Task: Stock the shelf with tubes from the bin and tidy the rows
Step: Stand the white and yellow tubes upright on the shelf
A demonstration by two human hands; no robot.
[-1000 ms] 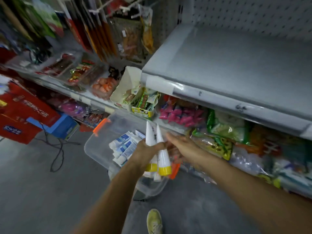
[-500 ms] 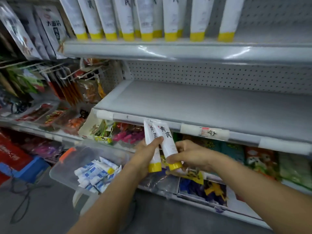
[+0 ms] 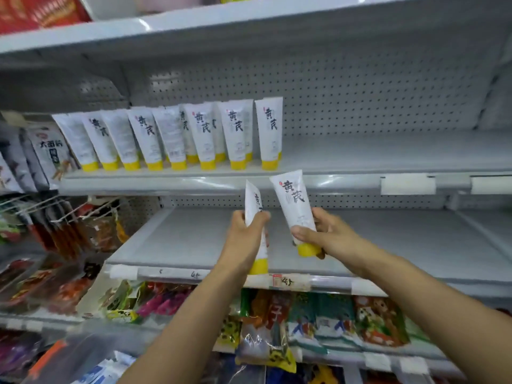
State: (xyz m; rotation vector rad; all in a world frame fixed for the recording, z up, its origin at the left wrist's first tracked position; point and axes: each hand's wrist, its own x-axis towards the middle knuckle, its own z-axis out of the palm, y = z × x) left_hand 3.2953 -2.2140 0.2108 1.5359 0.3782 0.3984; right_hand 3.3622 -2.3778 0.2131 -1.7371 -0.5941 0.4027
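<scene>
My left hand [image 3: 245, 239] grips a white tube with a yellow cap [image 3: 256, 200], held cap down and turned edge-on. My right hand [image 3: 325, 235] holds a second white tube [image 3: 293, 199] by its lower end, label facing me, tilted slightly left. Both tubes hover in front of the bare middle shelf [image 3: 194, 239], just below the shelf [image 3: 360, 159] where a row of matching tubes [image 3: 171, 137] stands cap down along the left half. The clear bin [image 3: 69, 361] with an orange latch shows at the bottom left, blurred, with blue and white tubes inside.
The right half of the tube shelf is bare, backed by pegboard [image 3: 360, 95]. Snack packets [image 3: 318, 322] fill the shelf below my arms. Hanging packets on hooks [image 3: 55, 225] crowd the left. Red boxes [image 3: 38, 12] sit on the top shelf.
My view has swung up from the bin to the shelves. Both hands rose with the tubes, and the pair I held together has split, one tube in each hand.
</scene>
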